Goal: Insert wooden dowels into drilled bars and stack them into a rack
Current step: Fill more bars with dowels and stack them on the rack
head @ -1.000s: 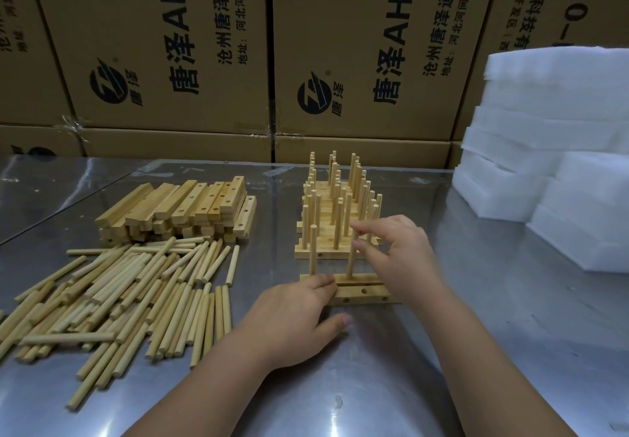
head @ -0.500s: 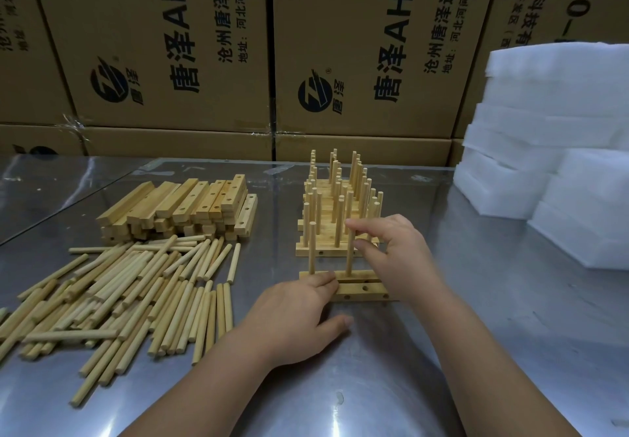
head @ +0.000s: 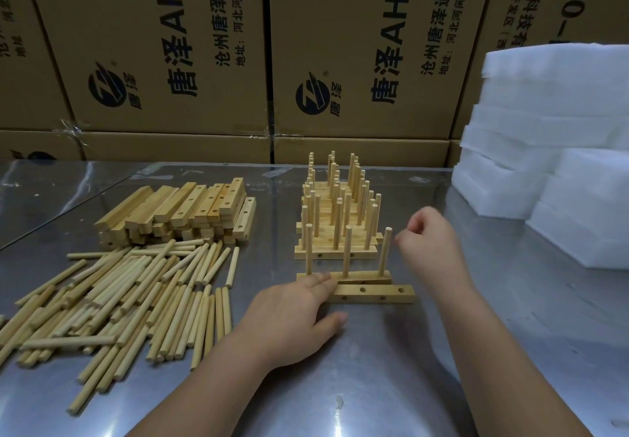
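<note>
A drilled bar [head: 362, 276] lies on the steel table with three dowels upright in it: a left dowel [head: 308, 249], a middle dowel [head: 347, 249] and a right dowel [head: 385, 252]. My left hand [head: 296, 317] rests with straight fingers on the bar's left end. Blurred, with loosely curled fingers holding nothing, my right hand [head: 429, 242] hovers just right of the right dowel. An empty drilled bar [head: 374, 293] lies directly in front. Behind stands the rack [head: 337, 222] of stacked bars with several dowels.
A pile of drilled bars [head: 180, 211] sits at the left rear, with loose dowels [head: 136, 300] spread in front of it. White foam blocks [head: 551, 171] stand at the right. Cardboard boxes [head: 340, 62] wall off the table's back edge.
My right hand has let go of a dowel and pulled away to the right; three dowels now stand in the bar. The empty bar in front has come into view. My left hand stayed.
</note>
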